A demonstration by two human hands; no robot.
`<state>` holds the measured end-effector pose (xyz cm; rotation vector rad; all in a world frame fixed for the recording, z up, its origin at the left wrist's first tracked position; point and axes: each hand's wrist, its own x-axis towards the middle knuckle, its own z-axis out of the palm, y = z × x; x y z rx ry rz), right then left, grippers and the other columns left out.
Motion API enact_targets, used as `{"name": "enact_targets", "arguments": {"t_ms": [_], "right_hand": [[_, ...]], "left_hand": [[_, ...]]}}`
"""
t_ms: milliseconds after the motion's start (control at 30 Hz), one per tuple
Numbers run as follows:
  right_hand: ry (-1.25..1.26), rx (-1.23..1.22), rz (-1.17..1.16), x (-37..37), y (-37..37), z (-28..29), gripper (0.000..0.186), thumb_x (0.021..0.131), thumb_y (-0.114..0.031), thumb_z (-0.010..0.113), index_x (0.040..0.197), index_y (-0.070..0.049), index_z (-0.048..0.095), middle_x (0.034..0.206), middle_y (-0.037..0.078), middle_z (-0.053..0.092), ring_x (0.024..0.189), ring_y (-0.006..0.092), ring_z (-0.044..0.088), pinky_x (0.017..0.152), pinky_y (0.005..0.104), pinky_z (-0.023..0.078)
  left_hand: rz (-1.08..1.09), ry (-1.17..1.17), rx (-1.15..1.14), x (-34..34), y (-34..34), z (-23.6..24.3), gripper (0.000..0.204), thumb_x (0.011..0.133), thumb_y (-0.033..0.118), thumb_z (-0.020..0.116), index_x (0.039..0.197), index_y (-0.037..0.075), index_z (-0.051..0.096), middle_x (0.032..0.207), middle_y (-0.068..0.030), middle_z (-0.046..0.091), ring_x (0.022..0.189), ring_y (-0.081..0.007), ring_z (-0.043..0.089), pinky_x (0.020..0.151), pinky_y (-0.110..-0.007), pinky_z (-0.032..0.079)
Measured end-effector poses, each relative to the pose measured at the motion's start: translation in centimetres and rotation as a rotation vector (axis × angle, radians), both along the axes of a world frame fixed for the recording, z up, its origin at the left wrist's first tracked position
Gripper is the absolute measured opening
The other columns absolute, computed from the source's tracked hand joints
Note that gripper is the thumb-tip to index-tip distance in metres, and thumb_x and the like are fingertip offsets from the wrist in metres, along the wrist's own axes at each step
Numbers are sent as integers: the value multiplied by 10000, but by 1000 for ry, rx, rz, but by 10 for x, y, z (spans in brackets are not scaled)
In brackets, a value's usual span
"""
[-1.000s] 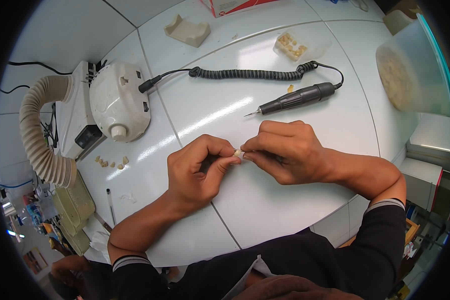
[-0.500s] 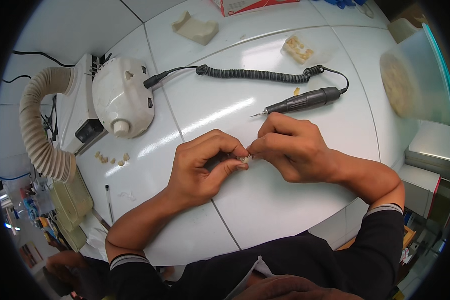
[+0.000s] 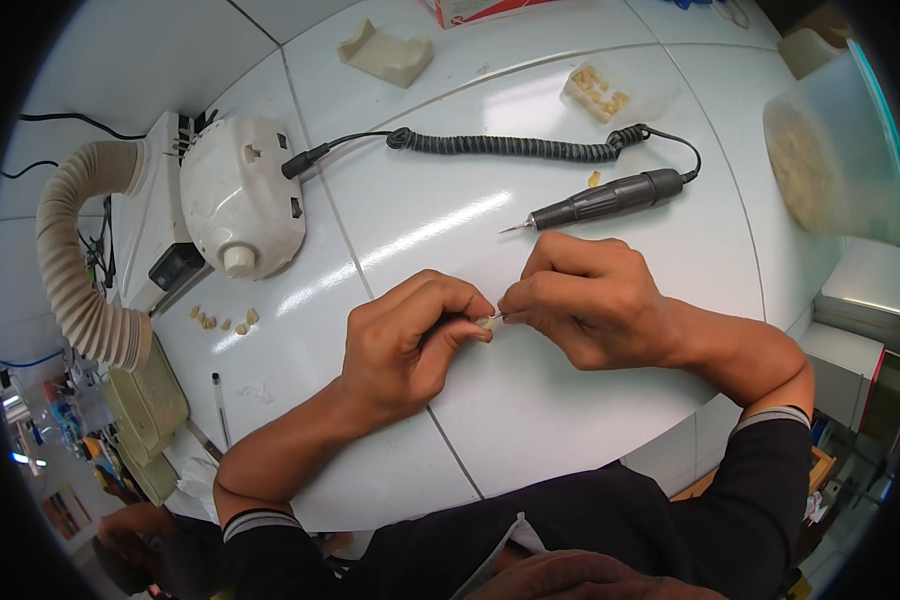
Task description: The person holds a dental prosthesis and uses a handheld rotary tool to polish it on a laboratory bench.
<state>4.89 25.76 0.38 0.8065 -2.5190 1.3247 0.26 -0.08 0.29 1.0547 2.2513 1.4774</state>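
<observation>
My left hand (image 3: 402, 335) pinches a small pale piece (image 3: 485, 322) between thumb and forefinger; little of it shows past the fingertips. Close against it, my right hand (image 3: 595, 305) is closed in a pinch too. A tiny thin, light bit shows at its fingertips, too small to name. Just beyond the right hand lies a black rotary handpiece (image 3: 610, 200) with a thin metal bur pointing left. Its coiled black cord (image 3: 510, 148) runs to a white control unit (image 3: 242, 200).
Several small tooth-like pieces (image 3: 225, 323) and a pen (image 3: 220, 408) lie at the left. A ribbed beige hose (image 3: 65, 255) curves beside the unit. Farther back are a small clear box of yellowish pieces (image 3: 592, 95) and a beige block (image 3: 383, 55). A translucent bin (image 3: 840, 150) stands right.
Both hands have shifted very slightly while staying together. Less of the pale piece shows between the left fingertips. The handpiece lies still on the table.
</observation>
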Motion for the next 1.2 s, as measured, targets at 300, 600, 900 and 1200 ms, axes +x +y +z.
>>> {"name": "enact_targets", "arguments": {"t_ms": [300, 600, 900, 1200], "right_hand": [[28, 2, 38, 0, 0, 2, 245, 809, 56, 884, 1023, -45, 823, 810, 45, 627, 585, 192, 609, 514, 350, 452], [59, 49, 38, 2, 0, 4, 244, 806, 58, 863, 1020, -53, 818, 802, 33, 604, 579, 195, 599, 513, 342, 452], [106, 9, -4, 3, -1, 2, 244, 764, 29, 898, 960, -79, 801, 786, 20, 565, 579, 179, 572, 503, 340, 418], [62, -22, 64, 5, 1, 0, 235, 785, 61, 853, 986, -50, 799, 777, 35, 554, 551, 199, 549, 487, 354, 408]], "left_hand": [[-17, 36, 4, 0, 0, 1, 168, 946, -73, 820, 1080, 0, 750, 973, -104, 772, 835, -209, 783, 712, -317, 610], [-29, 16, 22, 0, 0, 0, 189, 929, -103, 810, 1072, 2, 745, 973, -103, 773, 836, -210, 783, 715, -317, 610], [-60, 28, 33, 1, 0, 1, 192, 924, -119, 806, 1062, 0, 747, 976, -101, 768, 855, -203, 798, 731, -316, 632], [-69, 28, 38, 1, 0, 1, 206, 905, -149, 801, 1053, -17, 746, 970, -107, 762, 850, -197, 796, 729, -310, 633]]}}
